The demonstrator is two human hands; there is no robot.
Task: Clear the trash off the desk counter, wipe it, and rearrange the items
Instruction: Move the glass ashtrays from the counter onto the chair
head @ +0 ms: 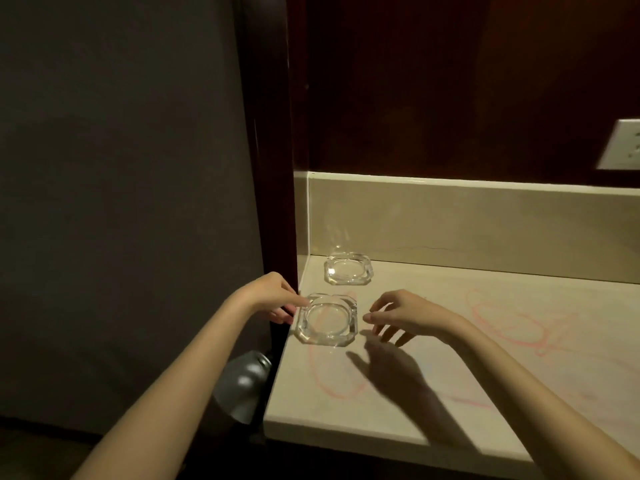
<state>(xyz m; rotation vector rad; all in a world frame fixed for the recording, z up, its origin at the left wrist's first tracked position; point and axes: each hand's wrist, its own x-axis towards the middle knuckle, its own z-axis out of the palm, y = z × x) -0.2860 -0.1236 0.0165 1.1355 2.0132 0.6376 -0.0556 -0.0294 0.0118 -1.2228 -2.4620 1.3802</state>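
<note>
**Both hands at the near ashtray**

Closest to my camera are the two bare forearms, reaching in from the bottom edge. My left hand (273,299) has its fingertips against the left rim of the near glass ashtray (327,319), fingers fairly straight, not wrapped round it. My right hand (405,315) hovers just right of that ashtray, fingers spread and loosely bent, holding nothing, its shadow below on the counter (398,403). The ashtray sits at the counter's left edge. A second glass ashtray (348,268) stands behind it in the back-left corner, apart. Pink scribbles (519,323) mark the beige surface. A silver lamp shade (244,386) sits below the left edge; a wall outlet (621,145) shows far right.
</note>
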